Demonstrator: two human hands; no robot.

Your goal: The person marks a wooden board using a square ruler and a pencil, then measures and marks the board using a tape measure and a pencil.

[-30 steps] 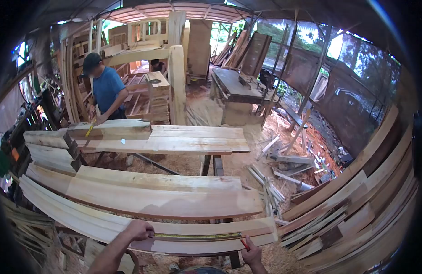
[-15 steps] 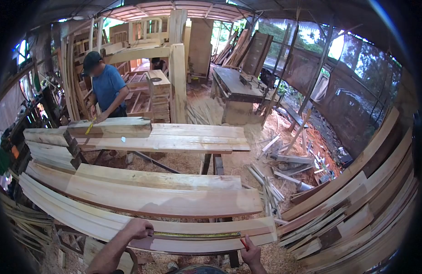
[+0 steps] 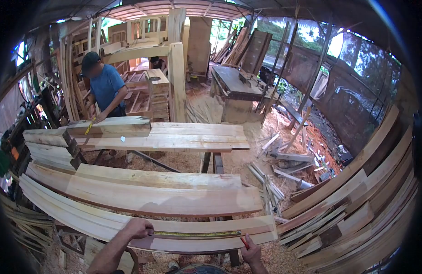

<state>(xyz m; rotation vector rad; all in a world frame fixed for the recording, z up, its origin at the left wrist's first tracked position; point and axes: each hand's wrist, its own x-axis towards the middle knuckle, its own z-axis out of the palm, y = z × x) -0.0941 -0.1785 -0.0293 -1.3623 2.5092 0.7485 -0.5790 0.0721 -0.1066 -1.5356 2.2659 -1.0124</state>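
Note:
A yellow tape measure (image 3: 197, 234) lies stretched lengthwise along the nearest wooden board (image 3: 174, 245). My left hand (image 3: 139, 228) is closed on the tape's left end, resting on the board. At the tape's right end, my right hand (image 3: 251, 251) grips a red pencil (image 3: 244, 242), its tip against the board close to the tape. Whatever tape case there is stays hidden in my left fist.
Beyond lie more wide boards (image 3: 165, 196) and a stack of thick beams (image 3: 51, 148). A co-worker in a blue shirt (image 3: 107, 86) stands at the far left with a yellow tape (image 3: 89, 128). Planks (image 3: 357, 214) are piled on the right; a machine table (image 3: 236, 84) stands behind.
Both hands, the tape and the pencil stay almost where they were. The view has shifted very slightly.

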